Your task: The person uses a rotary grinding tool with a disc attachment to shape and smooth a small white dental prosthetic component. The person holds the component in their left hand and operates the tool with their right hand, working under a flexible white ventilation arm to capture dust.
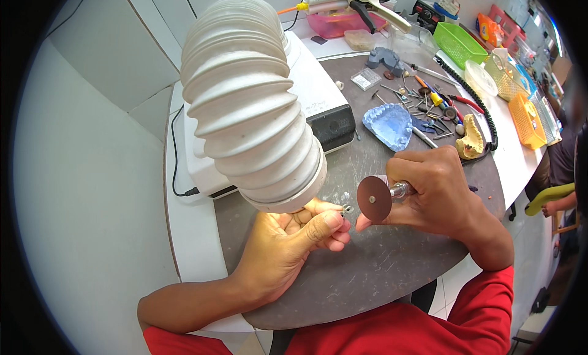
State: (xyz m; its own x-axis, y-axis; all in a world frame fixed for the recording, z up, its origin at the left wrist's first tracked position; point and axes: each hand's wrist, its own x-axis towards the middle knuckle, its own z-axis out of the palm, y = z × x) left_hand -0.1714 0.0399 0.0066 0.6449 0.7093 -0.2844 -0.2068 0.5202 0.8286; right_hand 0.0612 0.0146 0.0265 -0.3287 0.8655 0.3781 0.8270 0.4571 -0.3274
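My left hand (278, 245) pinches a small shiny metal piece (347, 210) between thumb and fingertips, just below the mouth of a white ribbed hose (251, 104). The piece is too small to tell its exact kind. Closed around a rotary handpiece (402, 189), my right hand (444, 193) is to the right of it. A flat brown cutting disc (378, 190) sits on the handpiece's tip, facing me. The disc stands a little apart from the metal piece. Fingers of my right hand reach below the disc, close to my left fingertips.
A white machine (318, 73) stands behind the hose. Beyond my right hand lie a blue dental cast (389, 126), a yellowish cast (470, 139), a grey cast (384, 59), several burs and a black coiled cord (487, 110). Baskets, one green (459, 44), line the back. Another person's hand (554, 206) shows far right.
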